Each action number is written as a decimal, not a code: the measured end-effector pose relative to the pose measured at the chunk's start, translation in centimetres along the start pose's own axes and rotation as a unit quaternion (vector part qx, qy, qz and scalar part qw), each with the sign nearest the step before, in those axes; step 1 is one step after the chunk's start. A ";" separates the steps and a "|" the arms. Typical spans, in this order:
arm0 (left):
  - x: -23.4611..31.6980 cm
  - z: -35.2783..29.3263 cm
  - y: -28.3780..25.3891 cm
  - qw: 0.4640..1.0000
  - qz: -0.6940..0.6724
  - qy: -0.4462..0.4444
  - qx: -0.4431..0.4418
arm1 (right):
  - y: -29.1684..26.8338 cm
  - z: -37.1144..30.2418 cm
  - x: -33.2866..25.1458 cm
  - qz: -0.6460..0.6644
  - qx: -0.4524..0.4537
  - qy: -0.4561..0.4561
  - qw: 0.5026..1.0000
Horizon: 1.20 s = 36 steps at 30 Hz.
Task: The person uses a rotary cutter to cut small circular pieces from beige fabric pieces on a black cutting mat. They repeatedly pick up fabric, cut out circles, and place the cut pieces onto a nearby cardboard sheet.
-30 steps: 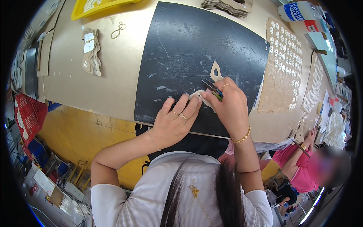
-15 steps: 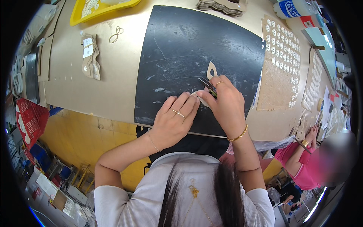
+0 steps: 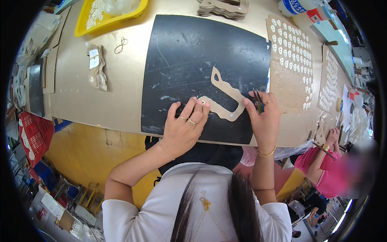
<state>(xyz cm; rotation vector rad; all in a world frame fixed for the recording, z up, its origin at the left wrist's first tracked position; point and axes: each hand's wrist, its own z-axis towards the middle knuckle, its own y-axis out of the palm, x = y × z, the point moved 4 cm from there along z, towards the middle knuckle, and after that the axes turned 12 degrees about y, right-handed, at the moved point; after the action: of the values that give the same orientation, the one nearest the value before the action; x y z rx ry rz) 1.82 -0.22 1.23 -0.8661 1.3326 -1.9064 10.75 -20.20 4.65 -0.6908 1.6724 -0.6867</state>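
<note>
A beige, wavy-edged U-shaped cut piece (image 3: 229,113), resembling a shoe upper part, lies flat on a black work board (image 3: 181,48). A teardrop hole shows in its far arm. My left hand (image 3: 183,125) has its fingers close together, the tips pressing the end of the near arm against the board. A small pale patch with a dark hole shows at those fingertips. At the piece's right side is my right hand (image 3: 265,117), closed around dark tweezers (image 3: 258,99) that point away from me. Its thumb reaches the edge of the beige piece.
Right of the board lies a brown sheet (image 3: 288,92) with rows of small white teardrop pieces. A yellow tray (image 3: 82,24) and a banded bundle of beige pieces (image 3: 96,72) are at left. Stacked beige pieces (image 3: 223,10) lie beyond the board. Another person (image 3: 318,165) works at right.
My right hand has moved right with the tweezers, away from my left fingertips, uncovering the U-shaped piece. That piece appears turned slightly. My left hand stays at its near end.
</note>
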 end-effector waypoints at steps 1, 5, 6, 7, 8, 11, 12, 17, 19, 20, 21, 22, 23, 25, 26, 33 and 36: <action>0.0 0.0 0.0 1.000 -0.010 -0.002 0.008 | 0.0 -0.2 0.3 -0.005 0.009 -0.005 1.000; -0.9 -0.5 -0.4 0.993 -0.105 -0.016 0.058 | 0.8 -1.4 1.0 -0.036 -0.021 0.008 0.999; -1.3 -0.8 -0.6 0.987 -0.144 -0.023 0.072 | 1.0 -1.5 0.9 -0.035 -0.030 0.023 0.999; -1.9 -1.0 -0.6 0.979 -0.173 -0.024 0.107 | 1.2 -1.6 0.6 -0.034 -0.039 0.038 0.998; -1.9 -1.2 -0.5 0.978 -0.174 -0.025 0.112 | 1.4 -1.6 0.6 -0.034 -0.050 0.052 0.997; -1.8 -1.4 -0.2 0.978 -0.170 -0.027 0.119 | 1.8 -1.9 1.1 0.027 -0.052 0.062 0.996; -1.7 -1.3 -0.1 0.979 -0.163 -0.028 0.116 | 1.7 -1.9 1.1 0.051 -0.055 0.068 0.995; -0.8 -0.2 -0.3 0.995 -0.083 -0.018 0.059 | 0.6 -3.1 2.0 0.010 -0.046 0.127 0.991; -0.6 -0.1 -0.2 0.996 -0.069 -0.015 0.048 | 0.4 -3.7 2.2 -0.026 -0.051 0.112 0.992; -0.5 -0.1 -0.2 0.997 -0.064 -0.016 0.044 | 0.6 -4.1 2.3 -0.035 -0.048 0.094 0.994; -0.4 0.0 -0.2 0.997 -0.059 -0.016 0.040 | 0.8 -4.4 2.3 -0.044 -0.045 0.076 0.995; -0.3 0.2 -0.3 0.998 -0.055 -0.017 0.037 | 1.0 -4.5 2.2 -0.052 -0.038 0.064 0.996; -0.1 0.3 -0.4 0.999 -0.023 -0.013 0.028 | 1.4 -4.6 2.0 -0.060 -0.032 0.049 0.996; 0.4 0.5 -0.4 0.999 0.040 -0.004 0.011 | 2.0 -4.5 1.8 -0.064 -0.024 0.039 0.997; 0.6 0.8 -0.5 0.999 0.042 -0.006 0.005 | 2.2 -4.3 1.6 -0.059 -0.021 0.042 0.997; -1.8 0.1 -0.6 0.968 -0.204 -0.038 0.139 | 1.8 -4.1 1.8 0.135 -0.081 0.095 0.983; -2.8 -0.8 -0.4 0.939 -0.277 -0.120 0.167 | 1.2 -3.9 3.0 0.157 -0.088 0.107 0.978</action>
<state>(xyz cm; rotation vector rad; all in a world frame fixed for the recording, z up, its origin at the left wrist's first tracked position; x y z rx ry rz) 2.68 2.54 0.93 -1.3378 0.6240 -2.2608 6.23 -21.36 2.60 -0.4698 2.0044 -0.4002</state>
